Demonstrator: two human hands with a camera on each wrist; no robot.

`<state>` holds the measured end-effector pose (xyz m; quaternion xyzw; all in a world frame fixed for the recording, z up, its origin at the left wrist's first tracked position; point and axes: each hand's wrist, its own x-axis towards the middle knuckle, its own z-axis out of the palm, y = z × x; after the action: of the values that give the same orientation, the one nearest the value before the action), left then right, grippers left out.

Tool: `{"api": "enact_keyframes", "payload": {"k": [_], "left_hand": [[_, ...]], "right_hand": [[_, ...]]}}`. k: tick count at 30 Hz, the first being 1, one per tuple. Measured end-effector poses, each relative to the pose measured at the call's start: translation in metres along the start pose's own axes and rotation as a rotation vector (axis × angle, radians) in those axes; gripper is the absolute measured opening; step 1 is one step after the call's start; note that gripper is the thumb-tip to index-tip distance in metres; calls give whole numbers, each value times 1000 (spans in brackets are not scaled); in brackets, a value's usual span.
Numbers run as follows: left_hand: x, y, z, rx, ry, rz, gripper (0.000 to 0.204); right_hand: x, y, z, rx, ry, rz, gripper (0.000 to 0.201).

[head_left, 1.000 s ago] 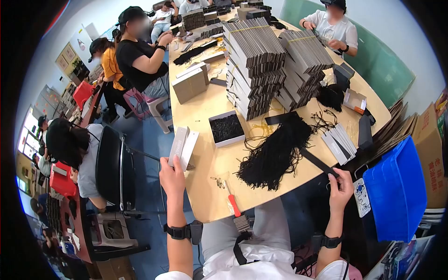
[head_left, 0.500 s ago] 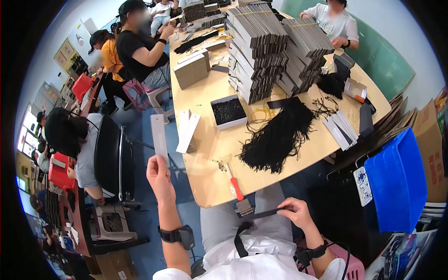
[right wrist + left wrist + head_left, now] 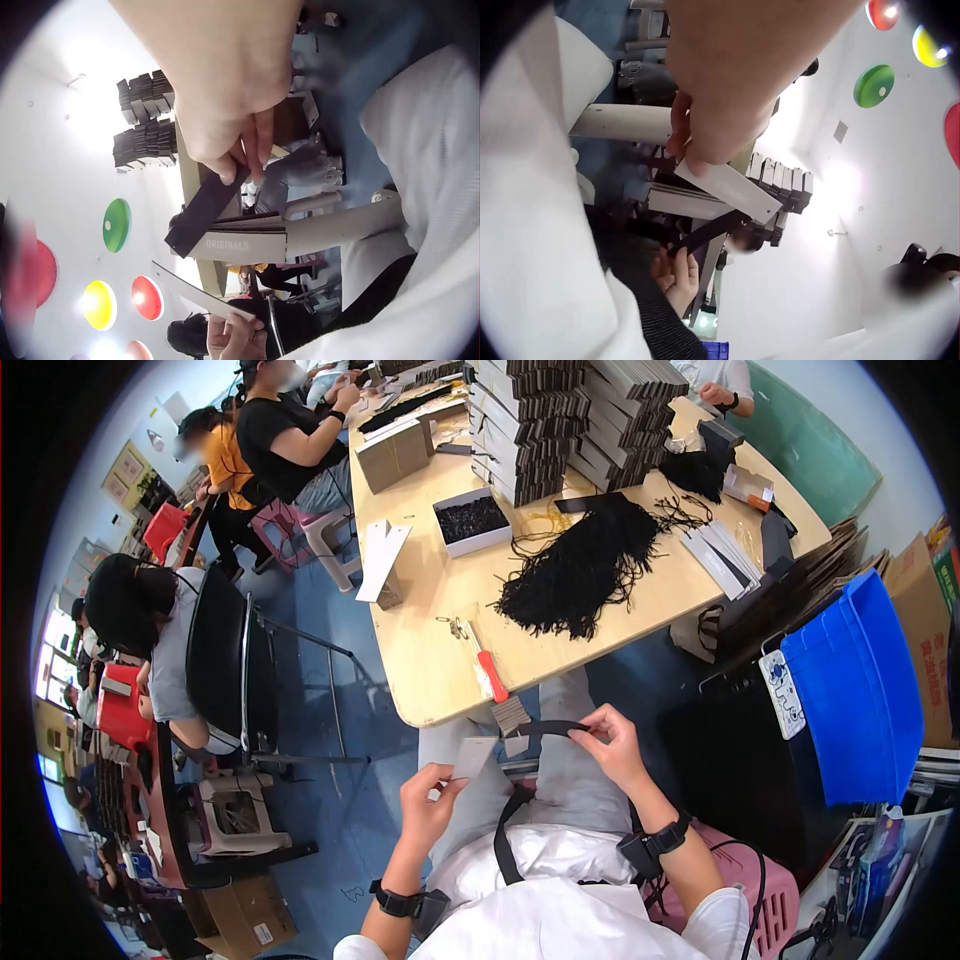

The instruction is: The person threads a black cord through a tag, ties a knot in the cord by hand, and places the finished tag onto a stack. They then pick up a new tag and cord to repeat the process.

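Observation:
Between thumb and fingers my left hand (image 3: 430, 800) pinches one end of a light grey hang tag (image 3: 475, 757), which has a small hole at its far end in the left wrist view. My right hand (image 3: 612, 745) pinches a narrow black hang tag (image 3: 547, 727). Both tags are held over the lap, close to each other. Between the two hands, at the table edge, is a small stack of tags (image 3: 512, 715); the right wrist view shows its front tag (image 3: 247, 245) printed "ORIGINALS". A tool with a red handle (image 3: 491, 677) lies just beyond on the table.
On the table (image 3: 420, 660) lie a heap of black strings (image 3: 580, 570), a box (image 3: 487, 543) of small black pieces, white tags (image 3: 382, 565) and fanned tags (image 3: 722, 560). Tall tag stacks (image 3: 525, 430) stand behind. A blue bin (image 3: 850, 690) is at right; people sit around.
My left hand has taken a light grey tag from the left of the table and brought it over the lap. My right hand has drawn the black tag from the string heap to the lap.

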<state>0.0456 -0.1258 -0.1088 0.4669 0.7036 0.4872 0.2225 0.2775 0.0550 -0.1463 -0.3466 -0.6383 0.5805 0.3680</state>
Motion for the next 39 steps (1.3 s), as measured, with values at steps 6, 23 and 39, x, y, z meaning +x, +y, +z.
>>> {"api": "enact_keyframes", "payload": {"k": [6,23,39], "left_hand": [[-5,13,21,237,-36,27,10],[-21,21,35,118,-33,38,8],[20,15,42,432,-97,50,21]], "right_hand": [[1,7,5,95,-22,40,17],[6,-2,6,-224,-274,-17,18],[34,-61,39,-378,-46,-622,20]]}}
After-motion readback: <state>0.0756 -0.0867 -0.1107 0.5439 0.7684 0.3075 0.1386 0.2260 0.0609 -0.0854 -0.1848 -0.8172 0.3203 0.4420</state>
